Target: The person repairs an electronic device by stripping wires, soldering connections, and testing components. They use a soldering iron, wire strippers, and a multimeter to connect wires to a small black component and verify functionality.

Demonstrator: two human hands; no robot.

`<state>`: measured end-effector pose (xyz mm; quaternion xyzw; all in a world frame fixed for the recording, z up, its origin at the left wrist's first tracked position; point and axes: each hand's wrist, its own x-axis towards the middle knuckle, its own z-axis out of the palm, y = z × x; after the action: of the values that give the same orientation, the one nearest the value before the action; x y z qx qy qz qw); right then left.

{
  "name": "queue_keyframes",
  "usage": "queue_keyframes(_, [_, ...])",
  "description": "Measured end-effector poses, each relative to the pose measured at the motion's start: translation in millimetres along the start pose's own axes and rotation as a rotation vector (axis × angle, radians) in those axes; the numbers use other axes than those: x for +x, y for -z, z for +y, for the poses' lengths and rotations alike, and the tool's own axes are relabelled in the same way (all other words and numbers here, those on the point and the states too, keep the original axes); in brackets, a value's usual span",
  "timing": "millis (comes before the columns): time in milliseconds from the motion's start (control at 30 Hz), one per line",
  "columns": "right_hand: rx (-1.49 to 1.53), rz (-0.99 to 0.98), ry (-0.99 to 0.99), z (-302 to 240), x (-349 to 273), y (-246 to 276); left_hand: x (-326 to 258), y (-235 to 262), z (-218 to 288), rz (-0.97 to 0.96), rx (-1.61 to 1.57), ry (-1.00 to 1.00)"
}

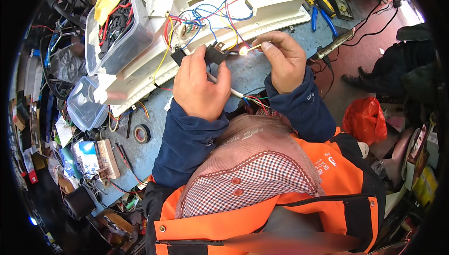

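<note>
My left hand [202,84] is closed on a small black block [215,54] with metal tabs, pinched between thumb and fingers. Another black block [178,55] sits just left of those fingertips. From the held block, a short dark sleeved lead reaches right toward a flame. My right hand [286,62] pinches a lit match [255,47], its bright flame [243,51] at the end of that lead. Blue, red and yellow wires [206,16] run behind both hands over a white appliance panel [280,6]. A white cable [227,84] with bared coloured wires passes below my hands.
A clear plastic box [140,34] of black and red parts stands at left, its lid-like clear tray [87,105] nearby. Black tape [141,134] lies on the blue bench. Blue-handled pliers [327,21] rest at upper right. A red bag [365,121] is on the floor.
</note>
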<state>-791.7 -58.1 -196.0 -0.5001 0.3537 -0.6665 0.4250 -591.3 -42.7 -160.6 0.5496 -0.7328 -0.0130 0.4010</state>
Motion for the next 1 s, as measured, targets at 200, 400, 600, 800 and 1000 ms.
queue_keyframes(200, [0.131,0.003,-0.001,13,1,-7,-1,0,1,0.073,-0.139,0.037])
queue_keyframes(400, [0.130,-0.018,-0.059,11,-2,-6,-2,0,1,0.075,-0.183,0.041])
queue_keyframes(600, [0.105,-0.068,-0.055,11,-2,-6,-3,-2,1,0.070,-0.189,0.036])
queue_keyframes(800, [0.056,-0.094,-0.034,8,-2,-7,-2,-1,2,0.063,-0.200,0.046])
queue_keyframes(1000, [0.037,-0.111,-0.042,7,-2,-7,-2,-3,-1,0.077,-0.196,0.030])
